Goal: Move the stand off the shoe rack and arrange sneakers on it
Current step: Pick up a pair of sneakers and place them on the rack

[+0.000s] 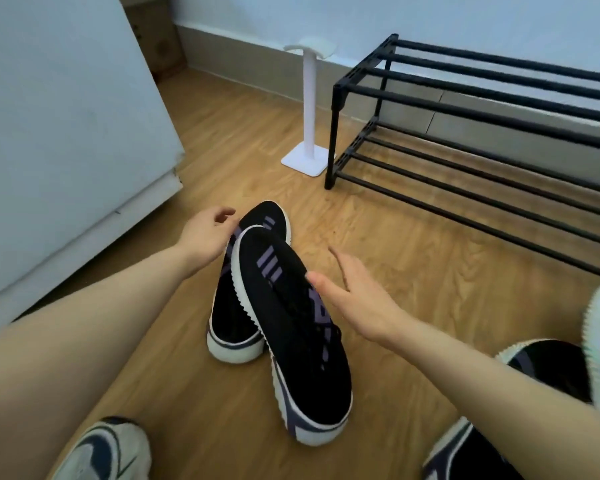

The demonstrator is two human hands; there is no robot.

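Two black sneakers with purple stripes and white soles lie on the wooden floor in the middle. The nearer sneaker [291,323] leans over the farther sneaker [238,303]. My left hand [207,235] touches the sneakers' left side with fingers loosely curled, gripping nothing that I can see. My right hand [354,299] hovers open at the nearer sneaker's right side, fingers spread. The white stand [309,109] stands upright on the floor just left of the black two-tier shoe rack [465,112], whose bars carry nothing.
More black sneakers [548,372] lie at the lower right, and a white-and-navy sneaker [108,452] at the lower left. A white cabinet [66,133] fills the left side. The wall and skirting run behind the rack.
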